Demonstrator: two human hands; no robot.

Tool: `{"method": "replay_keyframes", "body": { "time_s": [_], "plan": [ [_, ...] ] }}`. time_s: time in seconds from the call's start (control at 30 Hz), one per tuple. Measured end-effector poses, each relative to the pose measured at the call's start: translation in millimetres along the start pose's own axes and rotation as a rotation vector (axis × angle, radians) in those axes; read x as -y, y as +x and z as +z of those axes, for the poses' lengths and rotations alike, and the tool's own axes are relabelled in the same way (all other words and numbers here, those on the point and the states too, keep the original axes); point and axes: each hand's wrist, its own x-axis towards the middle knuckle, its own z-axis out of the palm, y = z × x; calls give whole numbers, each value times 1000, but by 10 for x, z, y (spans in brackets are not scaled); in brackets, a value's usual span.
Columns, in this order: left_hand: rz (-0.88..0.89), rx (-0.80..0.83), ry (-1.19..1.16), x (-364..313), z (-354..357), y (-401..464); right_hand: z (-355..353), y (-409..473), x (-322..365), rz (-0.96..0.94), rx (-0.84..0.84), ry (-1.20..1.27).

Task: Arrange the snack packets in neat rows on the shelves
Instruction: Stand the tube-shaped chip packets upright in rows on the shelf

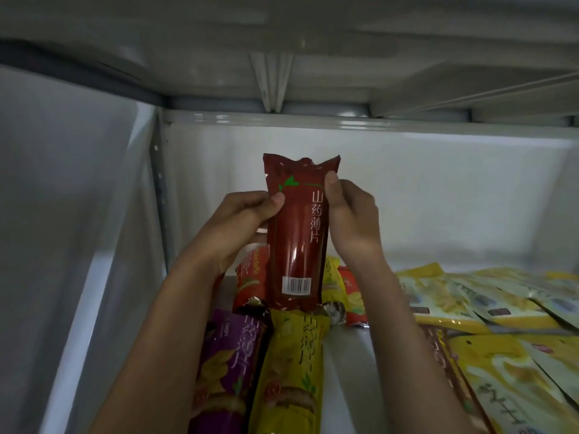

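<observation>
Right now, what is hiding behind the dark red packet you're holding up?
Behind the dark red packet, an orange packet and a yellow packet peek out at its sides. Their middles are covered. Both hands, left hand and right hand, grip it.

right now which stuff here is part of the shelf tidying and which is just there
Part of the job:
- dark red packet, held upright by left hand and right hand
- purple packet
- yellow packet
- yellow packets lying at right

Just there:
- shelf upright
- back wall

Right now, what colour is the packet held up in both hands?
Dark red packet with white lettering and a green leaf mark, seen in the head view.
</observation>
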Motion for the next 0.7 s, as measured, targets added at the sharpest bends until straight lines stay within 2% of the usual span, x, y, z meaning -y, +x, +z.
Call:
{"method": "replay_keyframes", "body": {
  "time_s": [0.3,0.37,0.47,0.53,0.63,0.7],
  "plan": [
    [-70,59,-48,12,-57,-16,83,105,-144,-92,-58,81],
    [-50,45,-51,19,-43,-9,68,128,-141,-47,1,83],
    [-35,19,-57,48,-61,5,-5,131,-116,74,174,114],
    [-21,13,-42,48,-74,5,-65,128,-109,87,257,160],
    [-20,0,-54,48,-60,-10,-140,120,-145,125,315,328],
    [-31,-1,-58,63,-40,-7,-165,125,-190,141,325,356]
  ]
}}
